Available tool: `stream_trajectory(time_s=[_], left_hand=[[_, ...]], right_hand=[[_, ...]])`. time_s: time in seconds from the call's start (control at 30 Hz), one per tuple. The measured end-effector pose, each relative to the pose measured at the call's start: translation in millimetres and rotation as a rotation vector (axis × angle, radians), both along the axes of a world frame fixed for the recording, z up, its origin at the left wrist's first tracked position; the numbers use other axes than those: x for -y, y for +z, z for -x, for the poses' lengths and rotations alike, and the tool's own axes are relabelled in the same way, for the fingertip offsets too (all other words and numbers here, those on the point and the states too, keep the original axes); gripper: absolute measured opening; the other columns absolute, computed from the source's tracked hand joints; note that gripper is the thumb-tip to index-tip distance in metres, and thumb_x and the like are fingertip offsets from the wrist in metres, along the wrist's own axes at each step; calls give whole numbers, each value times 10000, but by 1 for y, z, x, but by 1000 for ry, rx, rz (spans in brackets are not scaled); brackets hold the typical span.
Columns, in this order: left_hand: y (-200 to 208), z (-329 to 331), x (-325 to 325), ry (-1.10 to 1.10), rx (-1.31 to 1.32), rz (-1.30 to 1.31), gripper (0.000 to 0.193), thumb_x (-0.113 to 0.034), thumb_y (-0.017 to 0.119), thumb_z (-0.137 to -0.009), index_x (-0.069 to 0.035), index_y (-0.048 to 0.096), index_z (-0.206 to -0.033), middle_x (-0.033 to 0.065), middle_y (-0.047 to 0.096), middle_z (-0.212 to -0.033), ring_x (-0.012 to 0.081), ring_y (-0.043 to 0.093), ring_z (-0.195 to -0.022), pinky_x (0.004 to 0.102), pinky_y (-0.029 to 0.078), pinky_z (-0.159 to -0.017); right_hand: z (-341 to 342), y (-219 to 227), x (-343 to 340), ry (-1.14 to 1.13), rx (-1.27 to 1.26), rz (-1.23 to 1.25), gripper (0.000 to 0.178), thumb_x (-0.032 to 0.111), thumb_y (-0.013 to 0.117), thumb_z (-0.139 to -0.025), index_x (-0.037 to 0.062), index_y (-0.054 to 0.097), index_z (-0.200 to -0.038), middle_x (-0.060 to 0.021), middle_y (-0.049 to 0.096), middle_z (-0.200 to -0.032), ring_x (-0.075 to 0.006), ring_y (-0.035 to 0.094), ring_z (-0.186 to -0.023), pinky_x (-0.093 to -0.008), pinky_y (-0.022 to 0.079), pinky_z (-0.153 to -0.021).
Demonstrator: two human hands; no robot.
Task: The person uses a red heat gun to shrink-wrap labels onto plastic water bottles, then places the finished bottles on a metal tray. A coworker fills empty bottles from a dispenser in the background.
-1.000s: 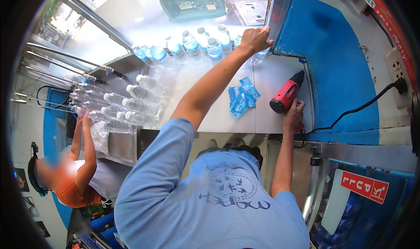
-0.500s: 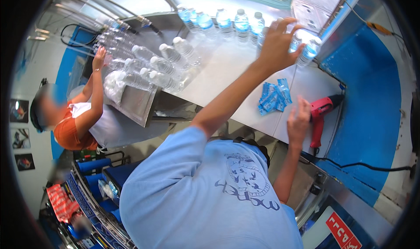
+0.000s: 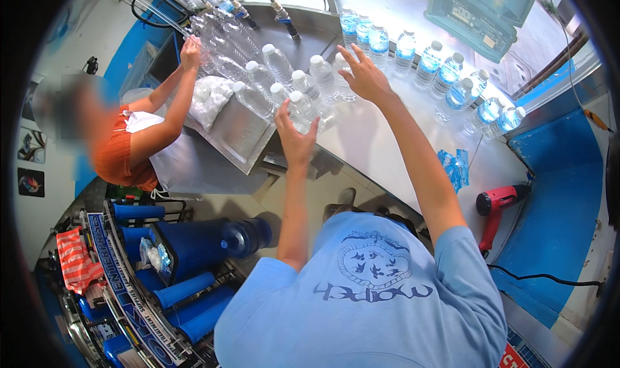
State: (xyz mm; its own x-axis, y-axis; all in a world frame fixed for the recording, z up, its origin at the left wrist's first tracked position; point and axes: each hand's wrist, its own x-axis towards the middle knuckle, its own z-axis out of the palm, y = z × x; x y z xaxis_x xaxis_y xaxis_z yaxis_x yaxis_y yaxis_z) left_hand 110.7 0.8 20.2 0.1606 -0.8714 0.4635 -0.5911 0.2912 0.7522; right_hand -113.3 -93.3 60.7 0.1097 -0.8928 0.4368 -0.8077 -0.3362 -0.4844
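My left hand is open at the front of a group of unlabelled clear bottles with white caps. Its thumb and fingers spread on either side of the nearest bottle; whether they touch it I cannot tell. My right hand is also open, fingers spread, beside a clear bottle at the group's right edge. Several blue-labelled bottles stand in a row along the window side of the counter. Blue plastic label sleeves lie farther right, partly behind my right forearm.
A red heat gun rests at the counter's right end, its black cord trailing right. On the left, a co-worker in an orange shirt reaches toward bottles under metal filling tubes. A bag of white caps sits on the steel sink edge.
My left hand has swung from the labelled bottles leftward to the clear ones. My right hand has moved left from beside the heat gun. The view has shifted left.
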Motion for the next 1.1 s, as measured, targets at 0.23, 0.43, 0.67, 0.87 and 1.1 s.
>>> stream_trajectory(time_s=[0.23,0.43,0.67,0.87,1.1], left_hand=[[-10,5,19,18,-75,54,781,-157,884,-776,-59,450,-1418,172,473,-1414,391,507,-1312,467,470,-1051],[1,4,20,-105,109,62,648,-183,897,-778,-44,557,-1312,159,545,-1369,357,560,-1265,438,495,-1022],[2,63,-9,-433,-35,-50,655,-153,862,-800,-68,524,-1354,134,608,-1333,359,574,-1249,436,516,-992],[-1,78,-14,-446,-51,-63,727,-179,840,-806,-54,470,-1418,151,557,-1404,391,525,-1305,473,502,-1036],[47,0,30,-346,282,128,698,-186,790,-870,-52,474,-1478,225,466,-1498,410,446,-1393,509,374,-1155]], right_hand=[[-10,-21,-12,-180,183,-21,388,101,627,-982,83,582,-1367,-167,686,-1304,-379,708,-1060,-473,565,-871],[33,-10,-104,-465,125,-93,392,125,647,-978,99,582,-1364,-188,710,-1233,-411,709,-1019,-483,565,-835],[68,10,-136,-352,169,-239,430,160,650,-981,110,560,-1399,-216,618,-1379,-418,607,-1243,-488,494,-1007],[18,55,-65,-124,-128,49,510,234,660,-983,144,537,-1470,-181,528,-1504,-393,559,-1325,-480,470,-1075],[-60,37,58,273,-331,-236,379,109,677,-936,121,667,-1314,-148,657,-1285,-355,673,-1138,-461,553,-924]])
